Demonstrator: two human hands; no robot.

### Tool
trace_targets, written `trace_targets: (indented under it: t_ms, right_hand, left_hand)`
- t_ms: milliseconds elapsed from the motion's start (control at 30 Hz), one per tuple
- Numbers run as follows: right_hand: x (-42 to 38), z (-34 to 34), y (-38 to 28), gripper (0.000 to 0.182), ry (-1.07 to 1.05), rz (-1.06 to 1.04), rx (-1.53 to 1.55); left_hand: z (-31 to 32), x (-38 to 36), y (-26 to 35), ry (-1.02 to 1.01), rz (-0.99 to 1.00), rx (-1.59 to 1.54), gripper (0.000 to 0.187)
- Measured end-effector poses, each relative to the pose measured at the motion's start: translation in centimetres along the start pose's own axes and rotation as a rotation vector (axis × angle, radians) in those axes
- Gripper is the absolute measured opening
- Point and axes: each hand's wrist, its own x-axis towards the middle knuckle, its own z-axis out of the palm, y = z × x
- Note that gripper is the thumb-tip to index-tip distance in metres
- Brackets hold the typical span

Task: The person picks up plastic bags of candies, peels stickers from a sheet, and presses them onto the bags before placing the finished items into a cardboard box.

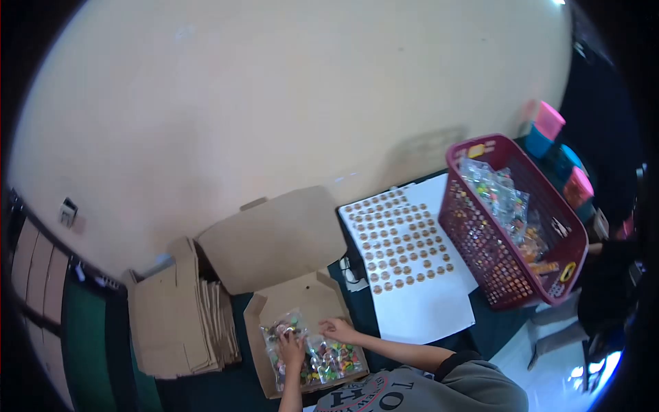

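An open cardboard box (264, 305) lies in front of me with its lid (274, 237) folded back toward the wall. Inside it are clear plastic bags of small colourful pieces, one bag (271, 336) at the left and another bag (340, 357) at the right. My left hand (292, 349) rests on the left bag, fingers spread over the plastic. Just above the right bag's upper edge is my right hand (339, 330), its fingers curled together and pointing left. Whatever those fingers hold, if anything, is too small to make out.
Flattened cardboard boxes (168, 326) are stacked at the left. To the right lie white sheets (419, 312) with rows of round brown stickers (398, 240). A maroon basket (480, 261) holds more filled bags (498, 199). Pink and blue containers (540, 141) stand behind it.
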Motion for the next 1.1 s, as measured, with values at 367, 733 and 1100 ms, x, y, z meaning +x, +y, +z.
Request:
trace_targets:
  t_ms: [367, 733, 1100]
  right_hand:
    - [-17.2, -9.5, -4.9, 0.023, 0.665, 0.000, 0.160]
    - [-29.9, -18.5, -18.2, 0.022, 1.554, -0.259, -0.796]
    - [-36.3, -20.9, -18.3, 0.034, 1.658, 0.137, -1.298]
  left_hand:
    - [0.7, 0.3, -1.9, -0.039, -0.060, -0.192, 0.066]
    - [-0.5, -1.2, 7.4, 0.027, 0.303, -0.601, 0.045]
    - [-2.3, -9.0, 20.1, -0.377, 0.547, -0.769, 0.035]
